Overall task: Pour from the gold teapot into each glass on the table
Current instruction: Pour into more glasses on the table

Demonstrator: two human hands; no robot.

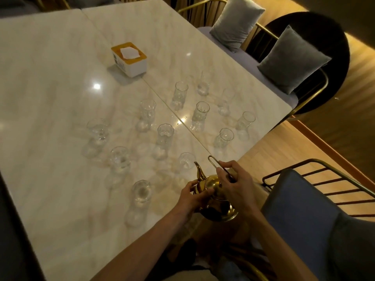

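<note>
The gold teapot (215, 201) stands at the near right edge of the marble table (60, 78), its spout pointing away toward the glasses. My right hand (235, 185) grips its thin looped wire handle from above. My left hand (192, 196) holds the pot's body on the left side, below the spout. Several clear glasses stand spread over the table's middle and right. The closest ones are a glass (185, 162) just beyond the spout and another glass (141, 192) to the left of my left hand. Whether they hold liquid is hard to tell.
A white tissue box with an orange top (129, 58) sits farther back on the table. Chairs with grey cushions (292, 59) line the far right side. A blue-seated chair (304, 211) stands at my right, and wooden floor shows past the table edge.
</note>
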